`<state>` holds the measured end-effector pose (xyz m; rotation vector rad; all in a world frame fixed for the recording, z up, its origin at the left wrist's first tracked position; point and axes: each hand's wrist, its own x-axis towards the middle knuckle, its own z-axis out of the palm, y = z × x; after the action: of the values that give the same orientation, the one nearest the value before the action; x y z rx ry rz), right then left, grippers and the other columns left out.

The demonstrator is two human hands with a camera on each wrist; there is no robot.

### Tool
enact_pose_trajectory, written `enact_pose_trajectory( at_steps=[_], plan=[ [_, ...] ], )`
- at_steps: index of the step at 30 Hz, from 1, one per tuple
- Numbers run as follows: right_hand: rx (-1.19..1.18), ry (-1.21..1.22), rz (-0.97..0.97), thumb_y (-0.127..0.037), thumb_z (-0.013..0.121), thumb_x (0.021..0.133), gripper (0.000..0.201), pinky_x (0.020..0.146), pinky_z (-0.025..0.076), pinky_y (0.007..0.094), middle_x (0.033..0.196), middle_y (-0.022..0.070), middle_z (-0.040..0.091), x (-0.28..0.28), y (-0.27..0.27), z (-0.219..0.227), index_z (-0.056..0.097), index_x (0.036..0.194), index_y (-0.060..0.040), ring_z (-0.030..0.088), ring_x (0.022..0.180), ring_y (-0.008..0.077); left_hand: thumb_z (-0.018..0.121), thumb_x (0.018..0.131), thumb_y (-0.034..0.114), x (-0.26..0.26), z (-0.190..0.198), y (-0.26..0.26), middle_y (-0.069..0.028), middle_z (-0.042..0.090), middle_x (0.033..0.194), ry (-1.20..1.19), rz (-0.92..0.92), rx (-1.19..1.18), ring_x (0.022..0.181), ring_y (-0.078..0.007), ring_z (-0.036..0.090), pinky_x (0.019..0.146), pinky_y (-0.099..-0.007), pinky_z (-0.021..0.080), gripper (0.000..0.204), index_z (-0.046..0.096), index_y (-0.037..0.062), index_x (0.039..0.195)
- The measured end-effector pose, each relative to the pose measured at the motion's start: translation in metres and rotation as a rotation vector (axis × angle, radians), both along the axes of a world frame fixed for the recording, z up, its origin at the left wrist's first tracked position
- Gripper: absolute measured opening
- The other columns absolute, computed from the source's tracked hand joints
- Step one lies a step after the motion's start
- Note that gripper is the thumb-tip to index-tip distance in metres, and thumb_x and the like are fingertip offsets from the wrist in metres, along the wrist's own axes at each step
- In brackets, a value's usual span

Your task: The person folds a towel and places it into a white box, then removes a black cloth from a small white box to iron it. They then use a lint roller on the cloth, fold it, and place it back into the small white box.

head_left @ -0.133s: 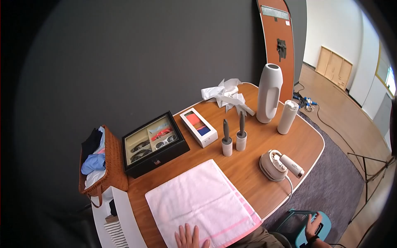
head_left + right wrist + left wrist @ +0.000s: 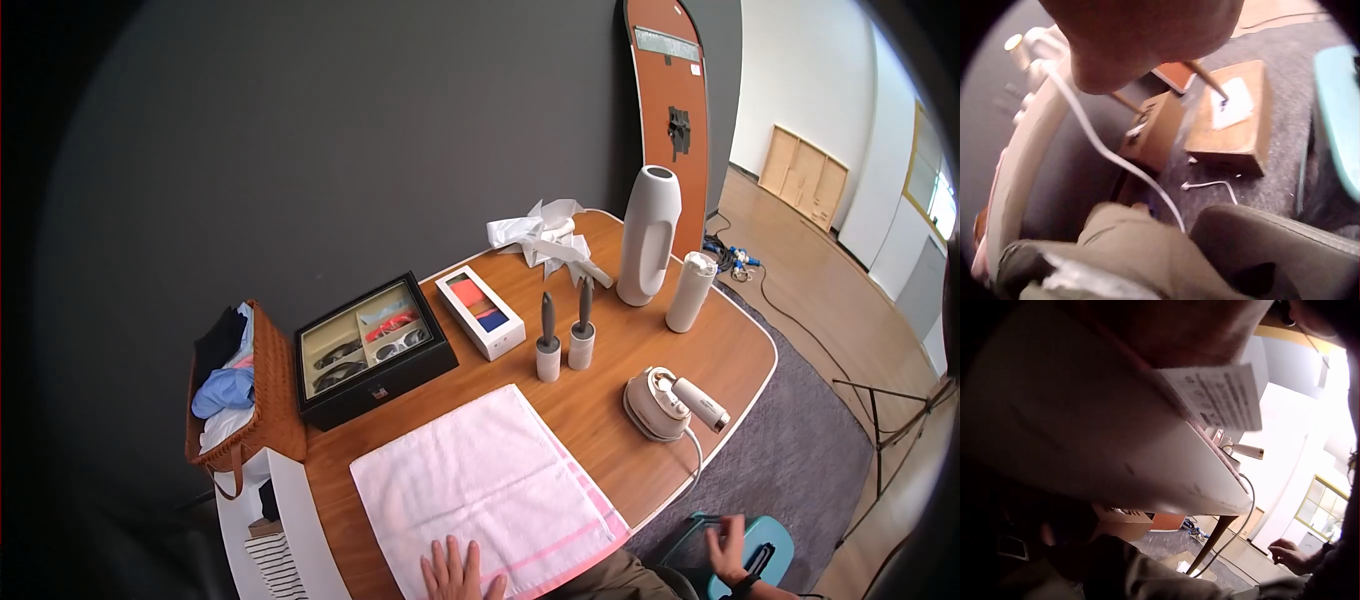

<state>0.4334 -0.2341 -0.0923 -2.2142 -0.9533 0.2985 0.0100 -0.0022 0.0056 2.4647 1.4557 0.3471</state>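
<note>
Head view: the left grip (image 2: 458, 575) lies spread on the pale pink cloth towel (image 2: 470, 475), flat on the brown wooden surface (image 2: 625, 480); the right grip (image 2: 728, 548) (loosely bent, apparently empty) hangs near the teal plastic bin (image 2: 778, 535). Smoothing seems in hand; next likely needs both on the towel.

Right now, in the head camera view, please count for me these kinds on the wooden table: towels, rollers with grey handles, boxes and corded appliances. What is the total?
Towel: 1
Grey-handled rollers: 2
Boxes, black and white: 2
Corded appliance: 1
Total: 6
</note>
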Motion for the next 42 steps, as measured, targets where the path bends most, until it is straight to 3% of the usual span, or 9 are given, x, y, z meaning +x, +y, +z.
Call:
enact_pose_trajectory(
  at_steps=[3, 5, 7, 14, 16, 19, 20, 23, 42],
  plan=[
    [-0.216, 0.092, 0.571, -0.021, 0.07, 0.097, 0.045, 0.096, 0.049, 0.0424, 0.128, 0.0223, 0.058, -0.028, 0.015, 0.027, 0.054, 0.134, -0.0022, 0.059, 0.116, 0.0357, 0.062, 0.1, 0.044, -0.006, 0.011, 0.001, -0.0264, 0.033, 0.166, 0.002, -0.01, 0.016, 0.155, -0.0479, 0.025, 0.126, -0.0631, 0.016, 0.075, 0.041, 0.0036, 0.159],
    [0.202, -0.168, 0.821, -0.018, 0.08, 0.088, 0.026, 0.065, 0.046, 0.0442, 0.088, 0.0119, 0.061, -0.072, 0.066, 0.087, 0.067, 0.108, -0.0062, 0.059, 0.076, 0.034, 0.063, 0.1, 0.044, -0.005, 0.012, 0.003, -0.0265, 0.034, 0.166, -0.016, -0.017, 0.023, 0.155, -0.0476, 0.025, 0.126, -0.0631, 0.017, 0.074, 0.042, 0.0033, 0.159],
    [0.385, -0.194, 1.055, -0.01, 0.076, 0.088, 0.023, 0.067, 0.047, 0.0443, 0.091, 0.0138, 0.062, -0.1, 0.106, 0.125, 0.067, 0.109, -0.0047, 0.061, 0.078, 0.033, 0.063, 0.1, 0.044, -0.005, 0.012, 0.004, -0.0261, 0.035, 0.165, -0.005, 0.002, 0.042, 0.155, -0.0468, 0.026, 0.126, -0.0627, 0.017, 0.074, 0.043, 0.0031, 0.158],
    [0.496, -0.301, 1.166, -0.017, 0.07, 0.096, 0.037, 0.088, 0.053, 0.0453, 0.121, 0.0207, 0.063, -0.18, 0.207, 0.191, 0.061, 0.13, -0.005, 0.065, 0.105, 0.0361, 0.063, 0.1, 0.044, -0.006, 0.014, 0.001, -0.0258, 0.037, 0.164, -0.073, 0.015, 0.035, 0.154, -0.0462, 0.027, 0.126, -0.062, 0.018, 0.071, 0.046, 0.0025, 0.155],
    [0.422, -0.294, 1.183, -0.029, 0.068, 0.1, 0.061, 0.113, 0.043, 0.0484, 0.153, 0.0236, 0.047, -0.193, 0.231, 0.18, 0.046, 0.152, -0.0064, 0.051, 0.137, 0.0411, 0.062, 0.1, 0.044, -0.006, 0.011, 0.0, -0.0256, 0.037, 0.164, -0.096, 0.032, 0.041, 0.155, -0.046, 0.027, 0.126, -0.0619, 0.018, 0.07, 0.047, 0.0022, 0.155],
    [0.213, -0.557, 1.22, -0.039, 0.065, 0.101, 0.063, 0.111, 0.044, 0.0498, 0.157, 0.022, 0.046, -0.21, 0.256, 0.133, 0.047, 0.155, -0.0114, 0.048, 0.142, 0.039, 0.062, 0.1, 0.044, -0.006, 0.006, 0.002, -0.0249, 0.038, 0.164, -0.132, 0.057, 0.04, 0.155, -0.0453, 0.027, 0.126, -0.0613, 0.017, 0.07, 0.047, 0.0022, 0.154],
    [0.119, -0.518, 1.281, -0.051, 0.056, 0.104, 0.069, 0.121, 0.031, 0.0602, 0.168, 0.0161, 0.034, -0.211, 0.263, 0.111, 0.04, 0.162, -0.0192, 0.034, 0.153, 0.0404, 0.062, 0.1, 0.044, -0.006, -0.002, 0.004, -0.025, 0.036, 0.164, -0.158, 0.051, 0.029, 0.155, -0.0454, 0.025, 0.126, -0.061, 0.016, 0.071, 0.047, 0.0026, 0.155],
    [0.095, -0.628, 1.297, -0.056, 0.056, 0.101, 0.069, 0.121, 0.03, 0.0593, 0.167, 0.0147, 0.037, -0.204, 0.266, 0.093, 0.044, 0.16, -0.0206, 0.037, 0.151, 0.0393, 0.064, 0.1, 0.041, -0.007, 0.002, 0.006, -0.0237, 0.047, 0.157, -0.116, 0.096, 0.113, 0.149, -0.0423, 0.04, 0.123, -0.0567, 0.029, 0.065, 0.051, 0.002, 0.15],
    [-0.048, -0.591, 0.99, -0.054, 0.057, 0.1, 0.064, 0.124, 0.026, 0.0579, 0.163, 0.0156, 0.043, -0.143, 0.254, 0.111, 0.053, 0.154, -0.0187, 0.037, 0.152, 0.0403, 0.066, 0.095, 0.052, -0.061, -0.013, -0.004, -0.0283, 0.034, 0.165, -0.103, 0.25, 0.031, 0.156, -0.0473, 0.024, 0.124, -0.0643, 0.015, 0.077, 0.053, 0.0015, 0.151]
  ],
)
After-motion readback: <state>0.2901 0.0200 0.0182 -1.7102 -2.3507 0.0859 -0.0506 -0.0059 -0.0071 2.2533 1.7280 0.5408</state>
